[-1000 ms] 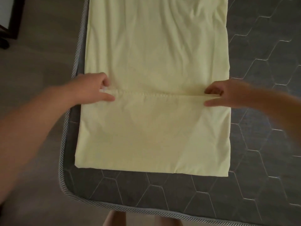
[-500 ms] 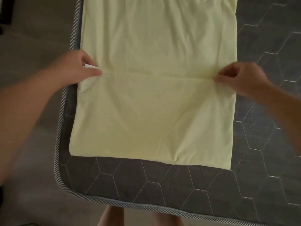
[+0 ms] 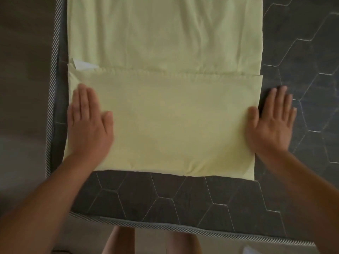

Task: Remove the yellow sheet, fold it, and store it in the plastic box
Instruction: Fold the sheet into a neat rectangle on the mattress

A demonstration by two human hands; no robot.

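Laid out as a long strip on the dark mattress (image 3: 165,198): the yellow sheet (image 3: 174,121), with its near end doubled back over itself and a stitched hem across the width. Pressed flat on the near-left part by the left hand (image 3: 89,123), open, fingers straight and together. Touched at the right edge by the thumb of the right hand (image 3: 271,123), likewise open, with the straight fingers resting on the mattress just beside the cloth. No plastic box in view.

Probably thin, light cotton: soft, limp, without stiffness, prone to creasing and to sliding layer over layer. Likely to sag in the middle if lifted by one point, so best taken at both corners of the folded near edge, or at both ends of the hem, pinching all layers together. Worth smoothing outward from the centre before the next fold; faint wrinkles visible in the far part. No fear of breakage.

Peeking out at the left end of the hem: a small white tag (image 3: 82,64), probably a care label. No lettering legible on it; no brand or writing anywhere else.
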